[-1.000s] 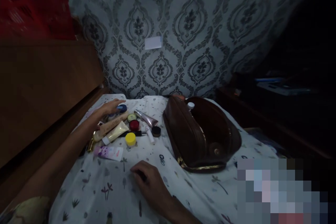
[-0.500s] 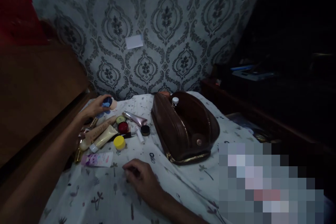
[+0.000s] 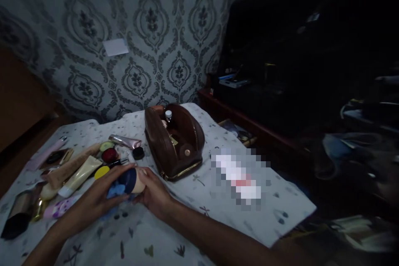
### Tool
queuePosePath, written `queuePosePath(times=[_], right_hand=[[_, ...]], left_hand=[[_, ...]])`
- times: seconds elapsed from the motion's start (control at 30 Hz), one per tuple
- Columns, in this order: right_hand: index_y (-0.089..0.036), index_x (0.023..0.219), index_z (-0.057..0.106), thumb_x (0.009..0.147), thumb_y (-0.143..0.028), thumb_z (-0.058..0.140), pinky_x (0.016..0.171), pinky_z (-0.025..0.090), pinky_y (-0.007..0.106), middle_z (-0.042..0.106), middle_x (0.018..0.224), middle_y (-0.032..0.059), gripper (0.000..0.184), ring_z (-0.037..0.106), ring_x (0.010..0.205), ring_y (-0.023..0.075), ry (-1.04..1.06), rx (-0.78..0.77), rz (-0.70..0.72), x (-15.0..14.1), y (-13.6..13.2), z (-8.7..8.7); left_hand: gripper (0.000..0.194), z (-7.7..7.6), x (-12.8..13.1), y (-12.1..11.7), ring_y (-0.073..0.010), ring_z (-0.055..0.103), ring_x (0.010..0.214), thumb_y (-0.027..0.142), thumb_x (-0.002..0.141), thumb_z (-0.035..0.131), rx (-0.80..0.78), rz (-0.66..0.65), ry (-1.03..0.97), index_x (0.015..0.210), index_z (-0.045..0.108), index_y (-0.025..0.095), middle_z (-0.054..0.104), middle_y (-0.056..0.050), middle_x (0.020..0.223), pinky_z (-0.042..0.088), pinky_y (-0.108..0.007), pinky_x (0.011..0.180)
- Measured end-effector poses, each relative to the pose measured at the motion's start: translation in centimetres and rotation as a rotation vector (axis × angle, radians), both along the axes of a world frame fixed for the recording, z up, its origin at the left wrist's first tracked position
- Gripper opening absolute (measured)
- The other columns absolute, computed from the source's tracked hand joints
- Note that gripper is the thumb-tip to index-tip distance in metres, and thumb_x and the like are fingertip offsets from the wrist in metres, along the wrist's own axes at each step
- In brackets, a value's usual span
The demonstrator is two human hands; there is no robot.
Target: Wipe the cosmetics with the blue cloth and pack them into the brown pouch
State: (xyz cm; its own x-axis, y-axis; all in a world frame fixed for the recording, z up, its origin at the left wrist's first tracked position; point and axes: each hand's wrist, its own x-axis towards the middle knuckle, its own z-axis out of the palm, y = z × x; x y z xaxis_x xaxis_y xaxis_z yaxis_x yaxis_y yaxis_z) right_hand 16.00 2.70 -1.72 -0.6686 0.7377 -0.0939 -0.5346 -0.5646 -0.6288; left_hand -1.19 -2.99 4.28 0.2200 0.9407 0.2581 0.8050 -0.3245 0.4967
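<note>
Above the front of the patterned sheet (image 3: pixel 162 224), both hands grip a round dark-blue and cream item (image 3: pixel 132 181); its exact kind is unclear. My left hand (image 3: pixel 101 191) closes around its blue side, with a crumpled-looking light-blue piece (image 3: pixel 116 190) under the fingers. On the cream side, my right hand (image 3: pixel 156 193) pinches with thumb and fingers. Just behind my left hand lie a yellow-lidded jar (image 3: pixel 102 172), partly covered, a cream tube (image 3: pixel 80 176) and a red-lidded jar (image 3: pixel 110 156). A purple-and-white tube (image 3: pixel 60 208) is partly hidden by my left hand.
An open brown zip bag (image 3: pixel 160 145) stands behind my right hand, a white-capped bottle (image 3: pixel 168 115) inside. Near it are a black-lidded jar (image 3: pixel 138 153) and a silvery-pink tube (image 3: pixel 125 140). A pixelated patch (image 3: pixel 240 178) covers something at right.
My left hand has brought the blue and cream item from the far left toward the front. My right hand has risen from the sheet and taken hold of it. The view has turned right.
</note>
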Motion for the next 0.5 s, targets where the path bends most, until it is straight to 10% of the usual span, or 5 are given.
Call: queuePosePath(times=[0.5], right_hand=[[-0.022, 0.091, 0.051, 0.074, -0.078, 0.061, 0.037, 0.027, 0.02, 0.045, 0.067, -0.0061, 0.06, 0.042, 0.05, 0.0085, -0.235, 0.207, -0.131, 0.6, 0.4, 0.4]], left_hand=[[0.051, -4.0, 3.3, -0.1, -0.0314, 0.059, 0.123, 0.047, 0.095, 0.045, 0.243, 0.251, 0.049, 0.137, 0.052, 0.018, 0.061, -0.015, 0.132, 0.049, -0.047, 0.104]])
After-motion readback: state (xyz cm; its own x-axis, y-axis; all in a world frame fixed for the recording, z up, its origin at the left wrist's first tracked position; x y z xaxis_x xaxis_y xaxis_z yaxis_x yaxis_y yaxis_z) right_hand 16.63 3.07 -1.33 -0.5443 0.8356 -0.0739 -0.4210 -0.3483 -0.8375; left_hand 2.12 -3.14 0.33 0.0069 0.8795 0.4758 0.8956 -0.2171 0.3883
